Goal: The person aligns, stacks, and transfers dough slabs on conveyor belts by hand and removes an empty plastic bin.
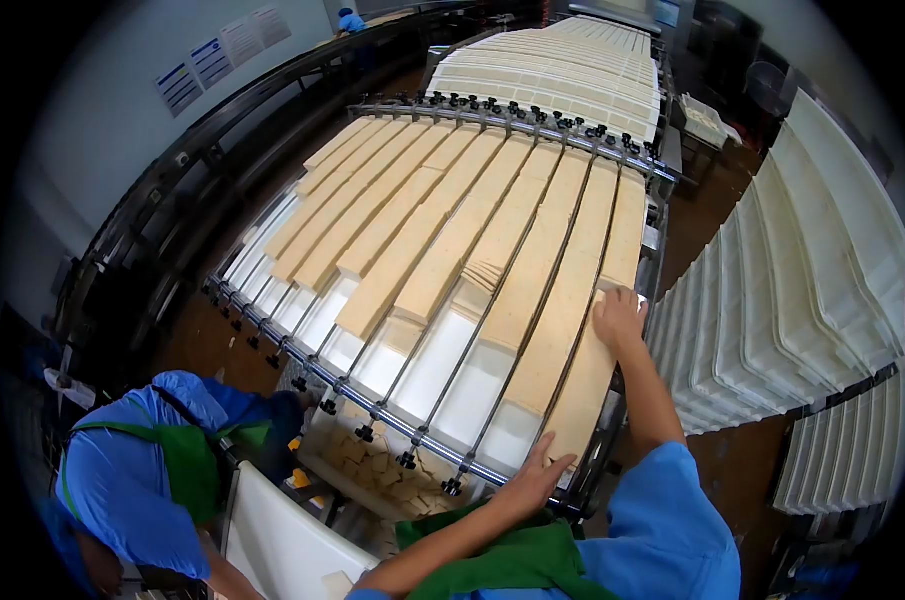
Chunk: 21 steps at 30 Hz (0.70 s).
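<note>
A long beige block of pressed-together thin pieces (584,395) lies in the rightmost lane of a white conveyor. My right hand (620,318) grips its far end, fingers bent over the edge. At the near end, my left hand (534,480) holds it, the thumb and fingers around the end. Beyond my right hand, another beige row (626,225) continues in the same lane. To the left, several similar rows lie side by side between thin metal guide rods. One nearby row shows loose, fanned layers (483,275) at its end.
A metal rail with black knobs (407,460) crosses the front of the conveyor (427,365). Below it is a bin of broken pieces (372,465). A co-worker in blue and green (142,450) bends at the left by a white board (282,530). Stacked pale curved sheets (772,300) stand at right.
</note>
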Each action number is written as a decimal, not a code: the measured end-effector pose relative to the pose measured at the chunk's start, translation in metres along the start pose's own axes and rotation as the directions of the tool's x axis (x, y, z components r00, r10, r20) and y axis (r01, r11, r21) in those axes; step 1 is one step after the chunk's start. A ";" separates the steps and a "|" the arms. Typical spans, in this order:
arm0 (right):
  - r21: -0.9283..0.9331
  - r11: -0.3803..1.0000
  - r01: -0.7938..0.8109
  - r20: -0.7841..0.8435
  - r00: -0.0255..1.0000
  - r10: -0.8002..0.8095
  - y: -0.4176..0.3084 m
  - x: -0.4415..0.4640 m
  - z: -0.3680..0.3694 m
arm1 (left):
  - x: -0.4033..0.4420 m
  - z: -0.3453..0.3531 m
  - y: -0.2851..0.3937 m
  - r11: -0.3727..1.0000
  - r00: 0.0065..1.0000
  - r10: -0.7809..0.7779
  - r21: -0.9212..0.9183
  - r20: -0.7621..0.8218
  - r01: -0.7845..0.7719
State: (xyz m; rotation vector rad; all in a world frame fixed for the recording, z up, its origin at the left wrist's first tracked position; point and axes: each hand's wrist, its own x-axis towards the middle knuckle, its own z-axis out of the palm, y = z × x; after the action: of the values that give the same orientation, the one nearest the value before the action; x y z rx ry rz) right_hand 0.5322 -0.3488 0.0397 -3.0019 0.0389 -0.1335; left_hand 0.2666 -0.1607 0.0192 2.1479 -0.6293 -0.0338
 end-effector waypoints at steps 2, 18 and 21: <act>0.053 0.999 -0.011 -0.117 0.993 0.018 -0.009 -0.010 -0.001 | 0.011 0.000 -0.003 0.998 0.999 0.049 0.039 -0.023 -0.048; 0.102 0.994 -0.030 -0.017 0.999 0.032 -0.007 0.023 0.006 | -0.088 -0.083 0.000 0.984 0.890 -0.175 -0.047 -0.422 0.171; 0.125 0.989 -0.083 0.064 0.995 0.076 -0.015 0.028 -0.004 | -0.135 -0.095 0.006 0.915 0.749 -0.398 -0.286 -0.530 0.284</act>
State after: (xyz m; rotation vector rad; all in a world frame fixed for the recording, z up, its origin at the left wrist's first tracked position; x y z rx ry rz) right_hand 0.5599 -0.3350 0.0484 -2.8694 0.1382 -0.0370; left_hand 0.1700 -0.0326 0.0558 1.9146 0.1327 0.3423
